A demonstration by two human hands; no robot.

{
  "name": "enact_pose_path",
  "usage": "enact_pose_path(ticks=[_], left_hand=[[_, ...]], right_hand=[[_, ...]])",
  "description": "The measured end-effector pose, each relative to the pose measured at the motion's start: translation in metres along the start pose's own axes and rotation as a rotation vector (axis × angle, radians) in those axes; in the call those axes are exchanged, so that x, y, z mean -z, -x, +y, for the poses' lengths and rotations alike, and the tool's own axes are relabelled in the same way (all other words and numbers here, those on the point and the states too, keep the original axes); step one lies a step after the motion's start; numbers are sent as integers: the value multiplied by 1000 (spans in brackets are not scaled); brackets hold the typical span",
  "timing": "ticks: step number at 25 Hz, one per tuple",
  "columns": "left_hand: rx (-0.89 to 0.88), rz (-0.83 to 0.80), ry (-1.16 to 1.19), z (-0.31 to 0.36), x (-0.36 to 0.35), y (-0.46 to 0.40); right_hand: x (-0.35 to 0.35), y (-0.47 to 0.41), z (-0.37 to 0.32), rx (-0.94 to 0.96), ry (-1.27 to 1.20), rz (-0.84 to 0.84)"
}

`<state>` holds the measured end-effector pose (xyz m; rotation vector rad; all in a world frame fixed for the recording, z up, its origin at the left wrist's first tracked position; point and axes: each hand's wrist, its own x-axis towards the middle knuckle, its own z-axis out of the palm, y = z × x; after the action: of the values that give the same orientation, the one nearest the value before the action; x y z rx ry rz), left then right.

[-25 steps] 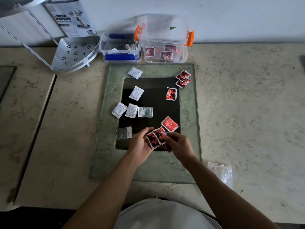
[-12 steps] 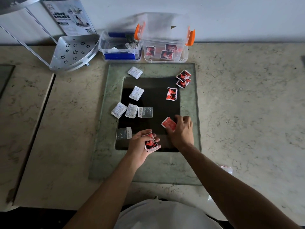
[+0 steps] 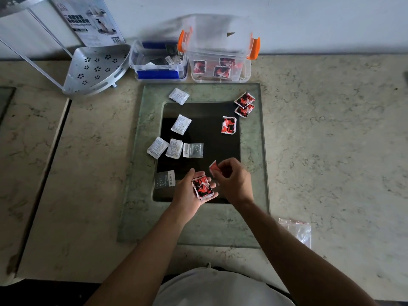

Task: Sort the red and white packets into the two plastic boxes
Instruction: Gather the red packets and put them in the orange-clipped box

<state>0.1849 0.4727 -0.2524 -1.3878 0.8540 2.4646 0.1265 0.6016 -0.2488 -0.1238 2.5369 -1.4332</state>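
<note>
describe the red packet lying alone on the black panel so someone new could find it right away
Start at the dark square panel set in the greenish slab, in front of the box with orange latches. Near the panel's far right edge lies a single red packet, flat and on its own. Unlike the overlapping pair of red packets at the corner beyond it, it touches nothing, and neither hand holds it.

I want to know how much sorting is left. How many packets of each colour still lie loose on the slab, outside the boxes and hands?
Red packets: 3, a single one and an overlapping pair.
White packets: 6, at and.
Total: 9.
</note>
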Motion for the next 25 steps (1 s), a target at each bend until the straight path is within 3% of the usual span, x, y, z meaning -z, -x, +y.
enact_pose_path(ticks=[4, 10, 18, 20, 22, 25], left_hand=[[-1, 22, -27, -1, -11, -1], [29, -22, -30, 6, 1, 0], [50, -157, -99, 9, -6, 4], [10, -150, -157, 11, -14, -1], [-24, -134, -170, 20, -25, -9], [-49, -123, -174, 43, -44, -24]], right_hand=[[-16, 13, 3, 94, -17, -174], [-5, 6, 13, 315, 109, -283], [1, -12, 19, 83, -99, -553], [4, -18, 13, 54, -209, -488], [12, -33, 2, -15, -253, -294], [19, -74, -7, -65, -60, -39]])
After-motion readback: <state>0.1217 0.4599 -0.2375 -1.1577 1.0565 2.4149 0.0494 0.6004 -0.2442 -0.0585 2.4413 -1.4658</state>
